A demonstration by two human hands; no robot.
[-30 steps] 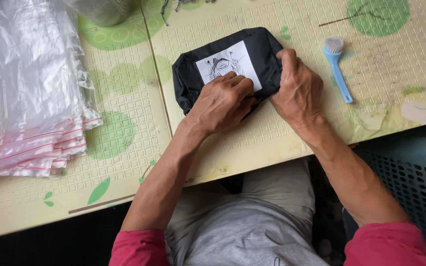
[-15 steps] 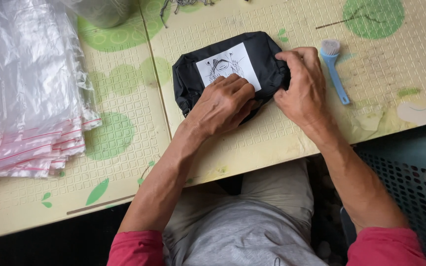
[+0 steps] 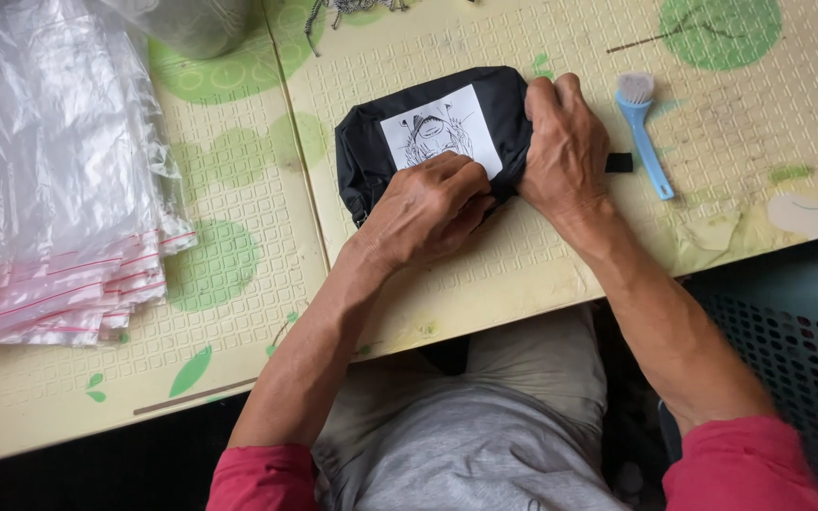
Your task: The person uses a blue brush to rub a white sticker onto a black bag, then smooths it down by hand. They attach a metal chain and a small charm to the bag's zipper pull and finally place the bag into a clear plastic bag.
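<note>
A black fabric pouch (image 3: 409, 114) with a white printed patch lies on the pale yellow-green table (image 3: 542, 274). My left hand (image 3: 428, 208) rests on its near edge, fingers curled and pinching the fabric below the patch. My right hand (image 3: 565, 142) grips the pouch's right end, fingers wrapped over it. A small black tab (image 3: 619, 162) pokes out just right of my right hand.
A thick stack of clear plastic zip bags (image 3: 49, 180) with pink strips fills the table's left side. A light blue brush (image 3: 644, 128) lies right of the pouch. A grey-green container (image 3: 196, 24) stands at the far edge. A dark perforated basket (image 3: 788, 331) sits at lower right.
My right hand has slid from the pouch's near-right corner up along its right end. My left hand has stayed on the near edge, and the pouch is bunched more tightly.
</note>
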